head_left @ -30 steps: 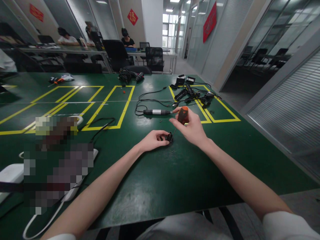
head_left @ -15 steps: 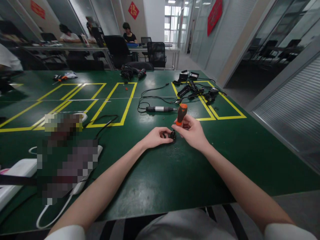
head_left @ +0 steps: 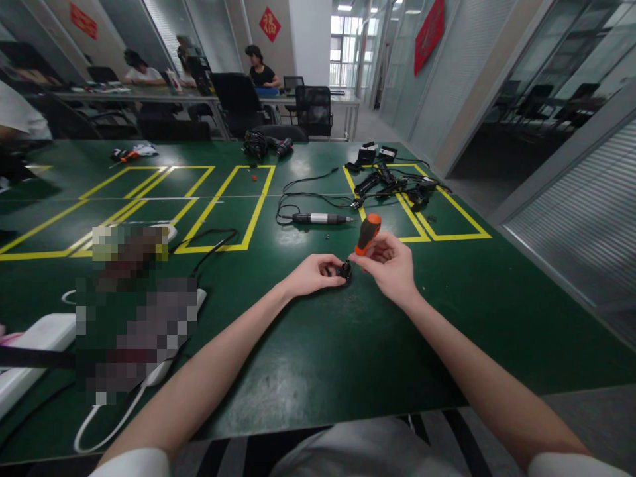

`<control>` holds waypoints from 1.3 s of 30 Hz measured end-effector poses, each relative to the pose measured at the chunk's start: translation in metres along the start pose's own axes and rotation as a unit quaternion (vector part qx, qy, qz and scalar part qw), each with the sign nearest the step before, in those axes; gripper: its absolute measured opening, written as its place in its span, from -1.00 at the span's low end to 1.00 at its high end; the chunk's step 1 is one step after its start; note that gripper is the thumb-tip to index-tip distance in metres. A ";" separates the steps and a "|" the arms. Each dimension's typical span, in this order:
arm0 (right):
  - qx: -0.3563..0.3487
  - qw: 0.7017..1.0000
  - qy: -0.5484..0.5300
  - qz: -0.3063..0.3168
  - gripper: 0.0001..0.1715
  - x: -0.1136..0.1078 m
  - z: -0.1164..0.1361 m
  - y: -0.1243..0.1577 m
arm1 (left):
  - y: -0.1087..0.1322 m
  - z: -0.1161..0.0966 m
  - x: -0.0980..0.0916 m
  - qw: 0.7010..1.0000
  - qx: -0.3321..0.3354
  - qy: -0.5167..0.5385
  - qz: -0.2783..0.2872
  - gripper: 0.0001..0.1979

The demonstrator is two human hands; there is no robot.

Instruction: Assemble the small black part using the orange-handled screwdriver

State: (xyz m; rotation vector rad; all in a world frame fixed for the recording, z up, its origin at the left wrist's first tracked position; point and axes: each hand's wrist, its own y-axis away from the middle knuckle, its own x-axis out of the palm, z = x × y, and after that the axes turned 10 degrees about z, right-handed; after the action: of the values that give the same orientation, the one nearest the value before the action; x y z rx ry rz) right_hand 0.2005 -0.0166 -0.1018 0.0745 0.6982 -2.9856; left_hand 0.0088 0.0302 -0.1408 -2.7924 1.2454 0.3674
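Observation:
My left hand (head_left: 314,274) pinches a small black part (head_left: 344,269) and holds it down on the green table (head_left: 318,351). My right hand (head_left: 390,264) is closed round an orange-and-black screwdriver (head_left: 367,233), tilted with its tip down at the small black part. Both hands meet at the middle of the table, just in front of me.
A black-and-silver pen-shaped power tool (head_left: 318,218) with its cable lies just beyond my hands. A heap of black cables and chargers (head_left: 392,182) sits at the far right inside yellow tape. White power strips (head_left: 34,338) lie at the left. People sit at the far desks.
My right hand has shifted the screwdriver slightly, its handle now leaning to the right above the part. My left hand has kept its pinch on the part.

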 end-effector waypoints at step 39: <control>-0.025 0.999 0.035 0.023 -0.64 0.004 0.004 0.008 | 0.000 0.000 0.000 1.000 -0.011 -0.004 -0.002 -0.62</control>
State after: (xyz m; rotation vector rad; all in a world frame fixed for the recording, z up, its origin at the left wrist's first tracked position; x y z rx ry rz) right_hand 0.1967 -0.0263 -0.1019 0.1915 0.7675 -2.9319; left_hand 0.0091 0.0298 -0.1405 -2.8076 1.2427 0.3941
